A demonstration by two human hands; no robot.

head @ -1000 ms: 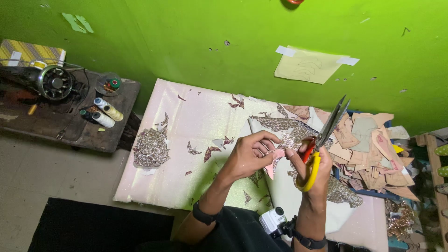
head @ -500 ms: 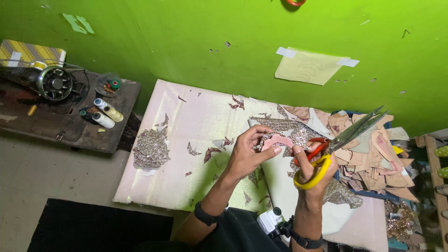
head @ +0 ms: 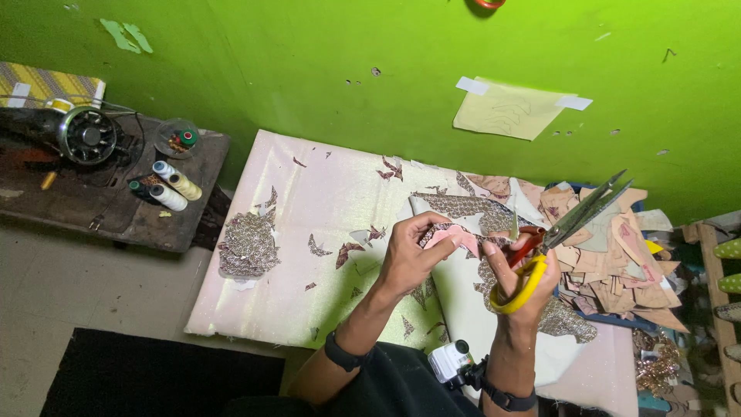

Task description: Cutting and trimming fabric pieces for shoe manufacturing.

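- Sewing machine [head: 73,135]: stood far to the left of the pale pink cutting board [head: 324,232], on a dark wooden table [head: 116,216].
- Thread spools [head: 168,185]: several lay on that table, between the machine and the board's left edge.
- Stack of patterned cut pieces [head: 248,245]: rested on the left part of the board, with small dark scraps scattered just to its right.
- Left hand [head: 409,259]: was raised above the middle of the board, fingers closed in a pinch on a small pink fabric piece [head: 451,235], which was held off the board's surface.
- Right hand [head: 525,282]: was just right of the pink piece, fingers closed through the yellow and red handles of the scissors [head: 567,232]; the blades were slightly parted and pointed up and to the right, away from the piece.
- Heap of tan and brown cut shapes [head: 610,259]: lay over the right end of the board, beneath the blades.
- Taped paper sheet [head: 509,112]: hung on the green wall [head: 309,69] above the board's right half.
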